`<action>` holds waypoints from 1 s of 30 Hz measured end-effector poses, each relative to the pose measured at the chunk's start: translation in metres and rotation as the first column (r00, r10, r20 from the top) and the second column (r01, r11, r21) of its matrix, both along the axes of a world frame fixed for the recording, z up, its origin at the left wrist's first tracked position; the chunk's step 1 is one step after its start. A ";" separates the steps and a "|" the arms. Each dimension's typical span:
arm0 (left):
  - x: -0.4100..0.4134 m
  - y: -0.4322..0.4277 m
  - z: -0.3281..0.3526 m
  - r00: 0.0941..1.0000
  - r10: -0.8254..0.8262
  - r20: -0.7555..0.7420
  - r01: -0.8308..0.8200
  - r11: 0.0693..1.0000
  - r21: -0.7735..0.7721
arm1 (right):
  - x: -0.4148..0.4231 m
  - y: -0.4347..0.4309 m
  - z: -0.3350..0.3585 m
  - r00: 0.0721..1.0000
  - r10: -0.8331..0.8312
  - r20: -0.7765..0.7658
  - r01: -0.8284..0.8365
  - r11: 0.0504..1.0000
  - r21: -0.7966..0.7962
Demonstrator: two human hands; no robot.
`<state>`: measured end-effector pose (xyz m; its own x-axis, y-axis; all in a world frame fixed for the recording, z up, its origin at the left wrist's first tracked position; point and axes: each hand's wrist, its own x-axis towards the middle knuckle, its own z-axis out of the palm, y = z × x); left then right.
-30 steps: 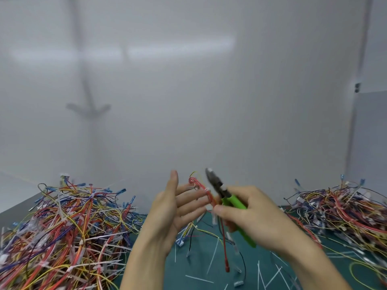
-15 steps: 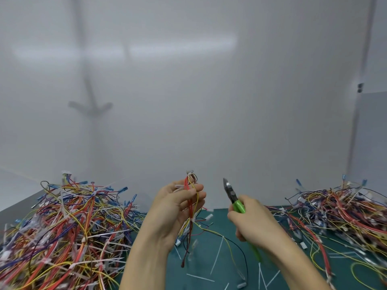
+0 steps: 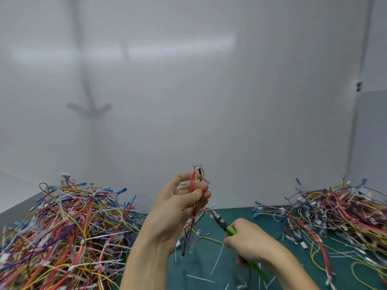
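Green cutting mat (image 3: pixel 240 214) under a blank white wall carries the work. Held upright above it, a slim bundle of red and yellow wires (image 3: pixel 195 191) is pinched between the thumb and curled fingers of the left hand (image 3: pixel 178 208), its loose ends hanging below the palm. Just below those fingers points the dark nose of green-handled cutters (image 3: pixel 225 226), the right hand (image 3: pixel 249 243) wrapped tight round the handles. White cable-tie offcuts (image 3: pixel 216 260) lie beneath both hands. Tangled multicoloured wire heaps sit well to the left (image 3: pixel 62 231) and right (image 3: pixel 345 214) of the fingers.
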<state>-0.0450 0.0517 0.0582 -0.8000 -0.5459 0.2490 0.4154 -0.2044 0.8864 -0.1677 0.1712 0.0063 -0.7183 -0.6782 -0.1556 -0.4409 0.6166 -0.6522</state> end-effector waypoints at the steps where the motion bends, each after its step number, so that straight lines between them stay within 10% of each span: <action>1: 0.000 0.000 0.001 1.000 -0.003 -0.011 0.003 1.000 -0.011 | -0.001 0.000 -0.001 1.000 0.006 -0.001 -0.006 1.000 0.009; 10: 0.003 0.004 0.004 0.998 -0.040 -0.058 0.034 0.994 -0.100 | 0.000 -0.003 -0.007 0.992 0.118 0.037 -0.120 0.991 0.055; 16: 0.001 0.008 0.006 0.997 -0.053 -0.048 0.044 0.985 -0.167 | -0.003 0.000 0.001 0.998 0.030 0.063 -0.012 0.965 -0.260; 30: -0.004 0.003 0.016 0.983 0.080 -0.166 -0.001 0.905 0.425 | 0.008 0.033 0.054 0.913 0.248 0.324 0.035 0.744 -0.668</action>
